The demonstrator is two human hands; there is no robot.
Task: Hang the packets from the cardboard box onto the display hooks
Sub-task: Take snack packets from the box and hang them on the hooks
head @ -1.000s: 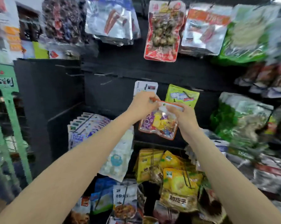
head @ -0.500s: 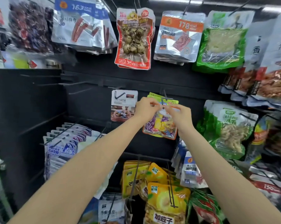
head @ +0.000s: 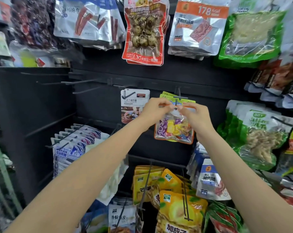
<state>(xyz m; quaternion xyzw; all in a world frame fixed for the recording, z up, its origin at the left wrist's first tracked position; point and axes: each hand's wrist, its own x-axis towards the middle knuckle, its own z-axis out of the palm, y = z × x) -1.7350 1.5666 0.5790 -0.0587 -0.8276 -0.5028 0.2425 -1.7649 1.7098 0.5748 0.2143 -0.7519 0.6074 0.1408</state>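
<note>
From the head view, I am pinching the top edge of the candy packet (head: 173,130) with both hands, my left hand (head: 153,110) gripping its left corner and my right hand (head: 195,117) its right corner, each grip clenched on the orange header strip. A second ago I was holding this packet lower and nearer to me, short of the rack; now I am lifting it farther in and up, so its header is sitting level with the tip of the display hook (head: 179,98), in front of the green packets (head: 167,96) already hanging there. Whether the hook is passing through the hang hole yet I cannot tell, since my fingertips are covering that spot. I judge the hanging step is nearly done: the packet needs sliding back along the hook before I let go. The cardboard box is out of sight. To the left, a white chocolate-sweet packet (head: 134,105) is hanging on its own hook.
</note>
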